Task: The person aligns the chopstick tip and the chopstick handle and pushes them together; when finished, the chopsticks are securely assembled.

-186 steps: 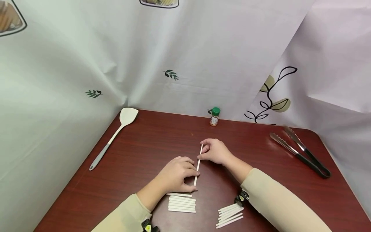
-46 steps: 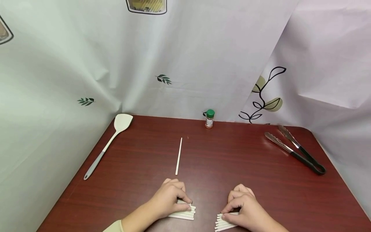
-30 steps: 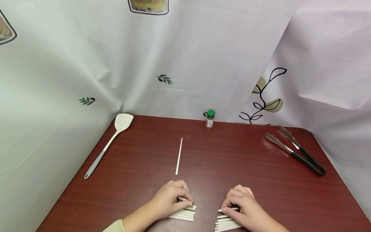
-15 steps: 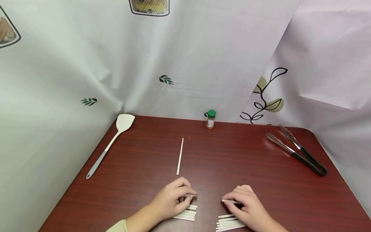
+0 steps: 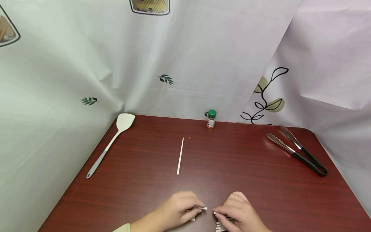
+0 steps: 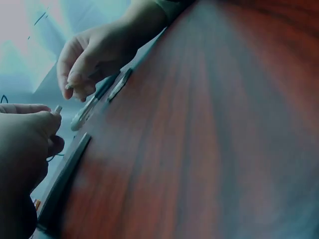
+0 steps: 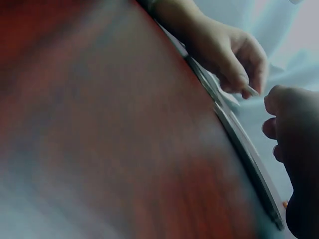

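Note:
Between thumb and fingertips, my left hand (image 5: 178,209) pinches a short white stick (image 5: 204,208), its end poking out toward the right. Facing it across a small gap, my right hand (image 5: 239,211) pinches another white stick, whose tip (image 5: 215,213) points left. Both wrist views show the hands raised off the table, the left stick's end (image 6: 58,109) plain. Below the right hand lie several white sticks (image 5: 220,227), mostly covered by it; a bit of the left pile (image 5: 192,219) shows under the left hand. Farther off, a thin white line of stick (image 5: 180,156) lies lengthwise; any joint in it cannot be made out.
A white spatula with a grey handle (image 5: 111,141) lies along the left side of the brown table (image 5: 232,154). A green-capped spice jar (image 5: 211,119) stands at the back edge. Metal tongs with black handles (image 5: 298,151) lie at the right. A white printed sheet (image 5: 185,48) hangs behind.
Earlier both hands set down the long line of stick and went to the two piles. Since then each has lifted one stick, and the hands have moved closer together and nearer the body.

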`<state>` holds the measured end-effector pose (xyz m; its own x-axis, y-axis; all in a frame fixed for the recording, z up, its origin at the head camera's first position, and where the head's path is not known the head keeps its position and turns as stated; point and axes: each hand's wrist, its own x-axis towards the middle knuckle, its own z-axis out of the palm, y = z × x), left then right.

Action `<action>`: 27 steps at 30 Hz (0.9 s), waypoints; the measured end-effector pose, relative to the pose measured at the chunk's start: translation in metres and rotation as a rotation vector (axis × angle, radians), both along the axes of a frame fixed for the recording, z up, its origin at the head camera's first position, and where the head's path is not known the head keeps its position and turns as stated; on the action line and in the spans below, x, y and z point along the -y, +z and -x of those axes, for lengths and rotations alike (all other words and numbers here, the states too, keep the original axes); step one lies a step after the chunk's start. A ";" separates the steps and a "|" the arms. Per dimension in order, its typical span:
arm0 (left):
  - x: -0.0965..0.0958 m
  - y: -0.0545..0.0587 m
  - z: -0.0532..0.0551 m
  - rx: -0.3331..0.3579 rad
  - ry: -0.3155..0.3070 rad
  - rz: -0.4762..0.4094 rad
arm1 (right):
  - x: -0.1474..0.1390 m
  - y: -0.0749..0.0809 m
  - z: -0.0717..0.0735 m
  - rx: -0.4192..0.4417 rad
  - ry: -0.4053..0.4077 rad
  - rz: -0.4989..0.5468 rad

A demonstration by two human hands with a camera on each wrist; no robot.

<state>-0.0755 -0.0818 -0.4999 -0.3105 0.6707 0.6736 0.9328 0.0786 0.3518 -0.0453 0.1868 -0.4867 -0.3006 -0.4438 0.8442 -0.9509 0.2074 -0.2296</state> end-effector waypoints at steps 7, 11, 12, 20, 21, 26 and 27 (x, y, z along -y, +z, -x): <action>-0.005 -0.001 -0.006 -0.023 -0.066 0.010 | 0.006 0.000 -0.001 -0.028 0.085 -0.009; -0.006 -0.002 -0.005 -0.048 -0.071 0.002 | 0.005 0.000 -0.001 -0.005 0.074 -0.014; -0.006 -0.002 -0.005 -0.054 -0.075 0.003 | 0.005 0.000 -0.002 0.006 0.078 -0.015; -0.006 -0.002 -0.005 -0.079 -0.068 -0.003 | 0.004 -0.008 -0.001 0.027 0.098 -0.022; -0.007 -0.002 -0.005 -0.081 -0.067 -0.003 | 0.004 -0.009 -0.001 0.025 0.098 -0.023; -0.008 0.000 -0.007 -0.082 -0.068 0.010 | 0.002 -0.015 0.000 0.018 0.091 -0.034; -0.008 0.000 -0.008 -0.086 -0.069 0.011 | 0.001 -0.016 0.000 0.019 0.089 -0.035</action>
<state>-0.0679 -0.0733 -0.5000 -0.2053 0.6961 0.6879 0.9627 0.0171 0.2701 -0.0454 0.1854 -0.5027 -0.2741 -0.4984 0.8225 -0.9616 0.1303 -0.2415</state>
